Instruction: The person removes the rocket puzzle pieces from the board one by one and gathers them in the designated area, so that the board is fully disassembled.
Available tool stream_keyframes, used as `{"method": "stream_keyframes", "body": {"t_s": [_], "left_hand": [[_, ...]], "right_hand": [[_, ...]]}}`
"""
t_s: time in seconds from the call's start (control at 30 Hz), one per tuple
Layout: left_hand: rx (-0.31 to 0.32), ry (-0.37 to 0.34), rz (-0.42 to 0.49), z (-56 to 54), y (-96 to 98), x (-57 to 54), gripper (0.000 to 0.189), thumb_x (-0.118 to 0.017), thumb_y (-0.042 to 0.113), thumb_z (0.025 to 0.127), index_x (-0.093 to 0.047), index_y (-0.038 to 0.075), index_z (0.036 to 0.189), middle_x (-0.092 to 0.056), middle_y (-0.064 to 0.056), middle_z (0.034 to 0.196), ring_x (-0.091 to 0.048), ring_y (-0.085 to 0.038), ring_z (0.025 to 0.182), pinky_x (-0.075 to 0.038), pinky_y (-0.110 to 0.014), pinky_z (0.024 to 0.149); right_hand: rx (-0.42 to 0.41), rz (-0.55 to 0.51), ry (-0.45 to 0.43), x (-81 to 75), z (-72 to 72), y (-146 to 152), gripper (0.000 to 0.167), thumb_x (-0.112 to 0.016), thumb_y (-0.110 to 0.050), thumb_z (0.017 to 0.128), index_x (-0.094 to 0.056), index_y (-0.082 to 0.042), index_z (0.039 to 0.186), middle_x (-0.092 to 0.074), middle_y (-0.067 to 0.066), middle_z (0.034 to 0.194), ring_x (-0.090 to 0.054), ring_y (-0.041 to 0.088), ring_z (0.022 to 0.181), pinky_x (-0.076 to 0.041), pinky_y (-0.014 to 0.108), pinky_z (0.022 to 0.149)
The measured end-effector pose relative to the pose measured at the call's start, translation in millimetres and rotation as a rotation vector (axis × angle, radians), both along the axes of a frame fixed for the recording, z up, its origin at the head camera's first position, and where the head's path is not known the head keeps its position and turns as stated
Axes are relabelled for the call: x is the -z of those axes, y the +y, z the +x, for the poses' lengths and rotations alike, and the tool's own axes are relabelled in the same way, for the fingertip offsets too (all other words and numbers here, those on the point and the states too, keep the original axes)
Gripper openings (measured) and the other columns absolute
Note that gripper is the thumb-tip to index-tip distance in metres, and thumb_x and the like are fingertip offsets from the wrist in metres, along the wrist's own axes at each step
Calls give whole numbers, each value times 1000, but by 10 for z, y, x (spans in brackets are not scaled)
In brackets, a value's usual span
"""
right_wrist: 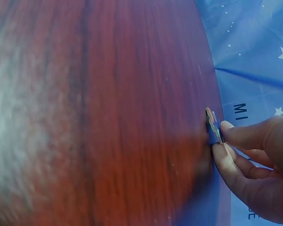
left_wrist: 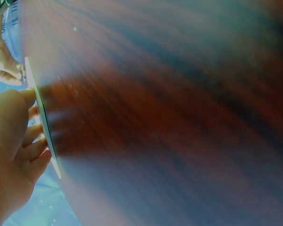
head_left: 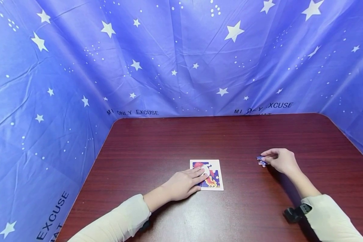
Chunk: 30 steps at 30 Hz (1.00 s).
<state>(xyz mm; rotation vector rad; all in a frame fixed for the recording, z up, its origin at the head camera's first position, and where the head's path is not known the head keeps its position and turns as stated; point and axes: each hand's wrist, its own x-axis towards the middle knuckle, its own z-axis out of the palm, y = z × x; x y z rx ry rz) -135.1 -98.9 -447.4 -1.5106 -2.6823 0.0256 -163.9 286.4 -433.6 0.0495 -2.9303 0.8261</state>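
A jigsaw puzzle in a white frame lies flat near the middle of the table, its picture showing red, yellow and dark blue. My left hand rests on it with the fingers stretched out, hiding much of its left side. White backing shows at the upper part, beside the fingers. Off to the right, my right hand pinches a blue puzzle piece between thumb and fingers. In the right wrist view that piece is seen nearly edge-on, tilted, close over the tabletop.
The dark red wooden table has rounded far corners. A blue curtain with white stars hangs round its back and sides. By the right sleeve is a black wrist device.
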Motion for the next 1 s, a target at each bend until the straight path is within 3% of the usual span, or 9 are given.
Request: {"method": "stream_keyframes", "body": {"t_s": [0.3, 0.67, 0.87, 1.0], "left_hand": [[-7, -4, -2, 4, 2, 7, 49, -45, 39, 100, -43, 19, 146, -47, -3, 149, -44, -17, 139, -37, -29, 116], [-6, -6, 0, 3, 12, 0, 49, -45, 38, 100, -43, 19, 146, -47, -3, 149, -43, -17, 140, -37, -29, 116], [-14, -26, 7, 15, 1, -18, 50, -46, 39, 100, -43, 18, 146, -47, -4, 149, -43, -17, 140, -36, -30, 116], [-11, -27, 12, 18, 2, -18, 50, -46, 39, 100, -43, 18, 146, -47, -5, 149, -43, -18, 140, -36, -30, 116]], "right_hand": [[15, 7, 0, 5, 11, 21, 15, -73, -13, 80, -76, -3, 91, -75, 8, 73, -56, -6, 60, -41, 21, 62], [12, 1, -20, -39, -5, 24, 18, -73, -15, 80, -75, -3, 94, -76, 8, 77, -55, -10, 61, -41, 17, 62], [-33, -17, 38, -86, -59, -131, 17, -75, -16, 80, -75, -5, 93, -76, 9, 77, -57, -9, 60, -42, 17, 61], [-61, -101, -16, -90, -115, -315, 18, -73, -15, 83, -74, -3, 97, -75, 11, 78, -58, 2, 51, -44, 19, 51]]}}
